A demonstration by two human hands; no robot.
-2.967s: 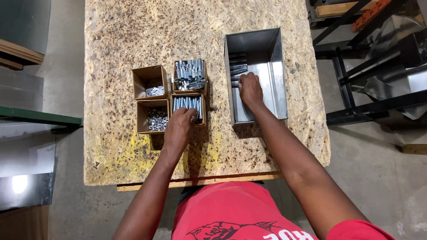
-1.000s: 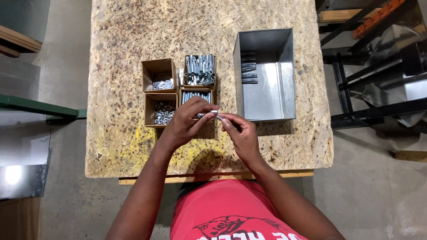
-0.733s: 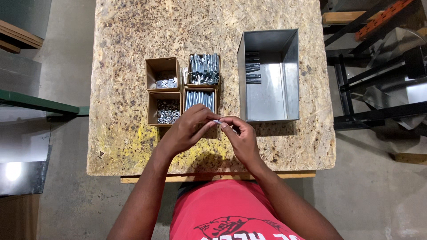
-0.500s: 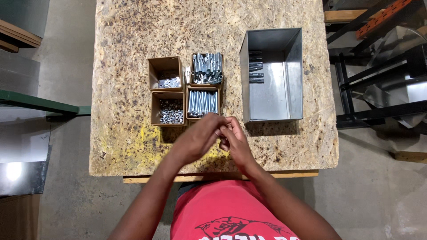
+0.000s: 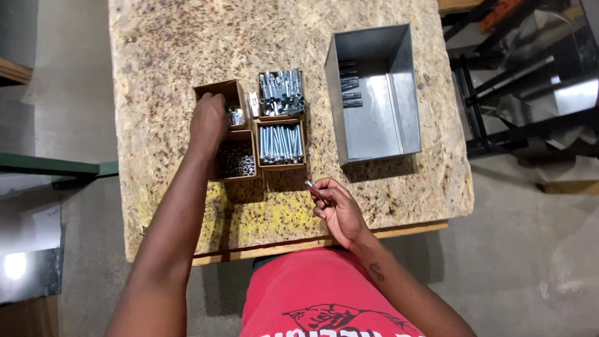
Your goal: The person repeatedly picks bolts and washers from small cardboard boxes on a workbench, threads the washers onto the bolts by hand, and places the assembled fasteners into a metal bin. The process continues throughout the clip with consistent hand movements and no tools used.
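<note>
My left hand (image 5: 209,122) reaches into the far left cardboard box (image 5: 219,91), fingers down among small silver parts; whether it grips anything is hidden. My right hand (image 5: 337,209) hovers over the table's near edge, pinching a silver bolt (image 5: 312,189) between thumb and fingers. Between the hands stand three more small boxes: one of nuts (image 5: 237,162), one of long bolts lying side by side (image 5: 281,145), and one of mixed bolts (image 5: 282,93).
A grey metal bin (image 5: 399,87) sits at the right of the chipboard table (image 5: 156,43), with several bolts at its far end. Black metal frames (image 5: 499,93) stand off the table's right side. Concrete floor lies to the left.
The hands were together in front of the boxes, working one bolt. Now they have parted: the left has gone up into the far left box, the right stays low with the bolt.
</note>
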